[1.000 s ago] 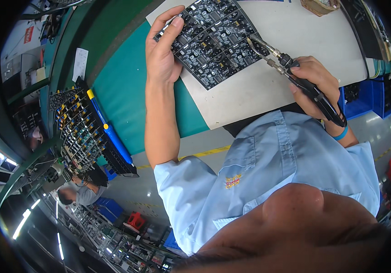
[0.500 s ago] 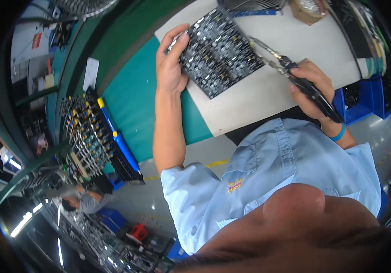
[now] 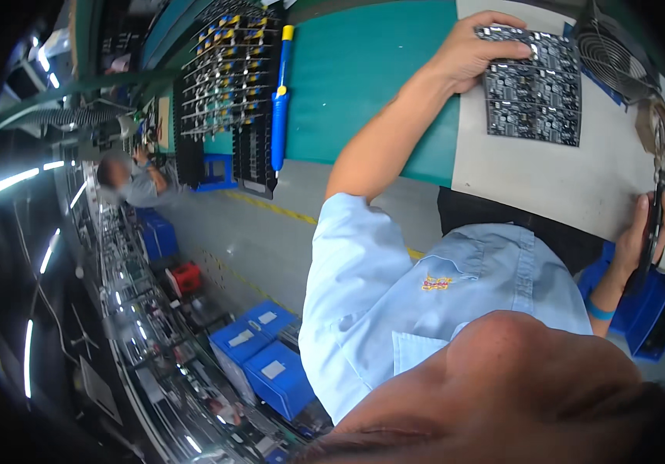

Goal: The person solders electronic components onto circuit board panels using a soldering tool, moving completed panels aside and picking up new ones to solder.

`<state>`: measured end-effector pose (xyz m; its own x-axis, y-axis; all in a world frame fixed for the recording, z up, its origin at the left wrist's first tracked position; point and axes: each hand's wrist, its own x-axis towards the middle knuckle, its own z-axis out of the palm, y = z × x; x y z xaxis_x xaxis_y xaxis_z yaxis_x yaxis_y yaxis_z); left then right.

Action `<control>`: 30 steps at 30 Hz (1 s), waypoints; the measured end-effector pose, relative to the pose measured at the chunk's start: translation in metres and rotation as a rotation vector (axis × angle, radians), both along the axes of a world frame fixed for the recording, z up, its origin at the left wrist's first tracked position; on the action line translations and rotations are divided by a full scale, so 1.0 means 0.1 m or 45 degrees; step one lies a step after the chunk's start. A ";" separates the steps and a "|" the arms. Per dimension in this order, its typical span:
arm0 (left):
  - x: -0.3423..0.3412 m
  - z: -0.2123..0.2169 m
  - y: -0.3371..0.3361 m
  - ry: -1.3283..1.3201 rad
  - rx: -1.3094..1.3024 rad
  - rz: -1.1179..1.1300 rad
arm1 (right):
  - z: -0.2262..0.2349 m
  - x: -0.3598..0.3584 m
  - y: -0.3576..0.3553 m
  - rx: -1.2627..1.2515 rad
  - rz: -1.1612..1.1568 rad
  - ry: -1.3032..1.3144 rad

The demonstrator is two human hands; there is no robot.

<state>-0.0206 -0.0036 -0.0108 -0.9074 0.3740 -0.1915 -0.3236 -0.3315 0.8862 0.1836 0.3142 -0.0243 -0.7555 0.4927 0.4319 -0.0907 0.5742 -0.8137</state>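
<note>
Our left hand lies flat, fingers spread over the top-left corner of the circuit board, pinning it to the white mat on the bench. Our right hand is closed around the cutters at the bench's right edge. Compared with half a second ago, the cutters are off the board and well apart from it, so trimming looks paused. The board now lies flat and squarer. A fan now shows just beside it.
</note>
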 end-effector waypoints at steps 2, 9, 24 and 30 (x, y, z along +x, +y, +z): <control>-0.01 -0.03 -0.01 0.050 0.073 -0.016 | -0.07 -0.01 -0.01 0.043 0.023 0.054; 0.05 0.05 -0.09 0.094 0.074 -0.031 | -0.09 -0.03 0.00 0.173 0.019 0.084; -0.02 -0.06 0.04 0.221 -0.032 0.016 | -0.16 0.01 0.17 0.289 0.037 0.127; -0.01 0.01 -0.01 0.211 -0.036 0.031 | -0.25 -0.09 0.25 0.235 0.085 0.146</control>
